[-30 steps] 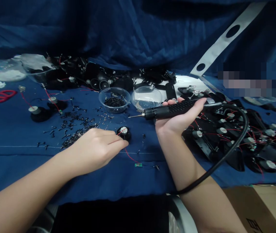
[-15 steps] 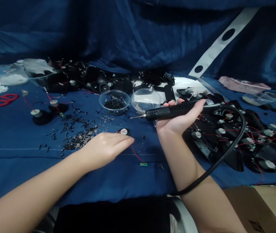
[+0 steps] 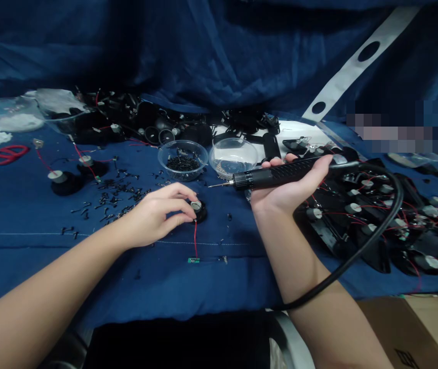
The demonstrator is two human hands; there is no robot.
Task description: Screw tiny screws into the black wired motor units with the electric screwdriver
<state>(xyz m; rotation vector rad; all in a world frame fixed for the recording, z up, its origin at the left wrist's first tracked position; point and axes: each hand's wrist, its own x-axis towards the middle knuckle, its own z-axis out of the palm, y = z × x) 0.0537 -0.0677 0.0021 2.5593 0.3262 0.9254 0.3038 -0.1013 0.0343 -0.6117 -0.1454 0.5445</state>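
Observation:
My left hand pinches the near side of a small round black part with a pale cylinder on top, which rests on the blue cloth. A red wire runs from this part towards me to a small green circuit board. In my upturned right hand lies a black electric screwdriver, fingers and thumb around its body. Its thin bit points left, just above and to the right of the round part, without touching it. A thick black cable loops back from the tool over my right forearm.
Behind stand two clear bowls, one with black screws, one with a few small silver pieces. Loose screws lie left of centre. Wired black parts crowd the right. Red-handled scissors and two similar round parts lie left.
My left hand has opened out from over the round part and now pinches it from the left. The wire and circuit board have swung left. The screwdriver has barely moved.

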